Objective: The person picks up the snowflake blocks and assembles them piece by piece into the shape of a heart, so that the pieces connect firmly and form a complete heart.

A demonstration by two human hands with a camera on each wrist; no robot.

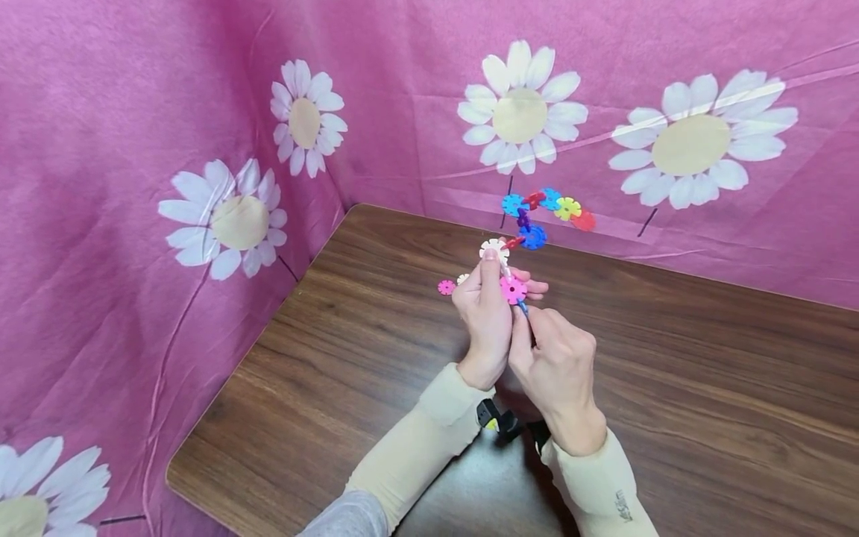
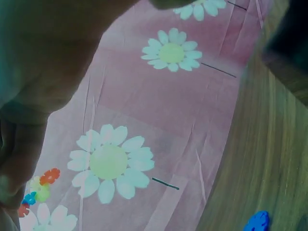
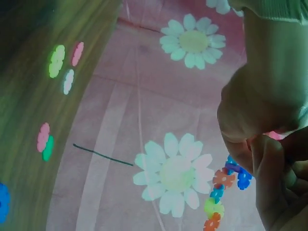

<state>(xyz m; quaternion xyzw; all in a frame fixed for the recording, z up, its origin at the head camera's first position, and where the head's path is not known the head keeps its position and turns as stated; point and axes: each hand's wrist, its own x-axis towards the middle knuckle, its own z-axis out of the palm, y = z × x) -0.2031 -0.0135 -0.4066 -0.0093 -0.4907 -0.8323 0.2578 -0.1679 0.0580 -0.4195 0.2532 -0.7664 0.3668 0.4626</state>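
Note:
A chain of notched plastic discs is held up in front of me. My left hand (image 1: 486, 317) grips it, the thumb pressing on a white disc (image 1: 494, 249). From there the chain runs up past a dark blue disc (image 1: 533, 238) to a yellow disc (image 1: 568, 208) and a red disc (image 1: 583, 219) at its far end. Below the white disc, a pink disc (image 1: 513, 290) stands in front of the left fingers. My right hand (image 1: 557, 362) pinches a blue disc (image 1: 523, 306) seen edge-on at the pink one. In the right wrist view, the hands hide this joint.
Loose discs lie on the wooden table (image 1: 302, 395). The right wrist view has a yellow-green disc (image 3: 57, 61), a white disc (image 3: 68, 82), a green disc (image 3: 47, 148) and others. Pink curtains (image 1: 403, 89) with printed daisies hang along the table's back and left edges.

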